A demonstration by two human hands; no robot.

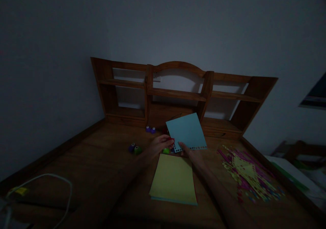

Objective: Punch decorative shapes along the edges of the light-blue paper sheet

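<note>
My left hand point(161, 143) is closed round a small red paper punch point(171, 140) at the left edge of a light blue sheet point(187, 130). With its thumb on top, my right hand point(185, 148) pinches the sheet near its lower left corner. A row of punched holes runs along the sheet's lower edge, and more holes show at its left edge. Below both hands lies a stack of paper point(175, 178), yellow on top with red and blue edges showing. A bright green thing point(166, 151) sits between the hands, partly hidden.
Purple punches point(150, 129) stand near the shelf; a green one point(138, 150) and another purple one are left of my hands. Yellow and pink punched strips point(246, 171) lie heaped at right. A wooden shelf point(175, 93) backs the desk. A white cable point(51, 175) loops at lower left.
</note>
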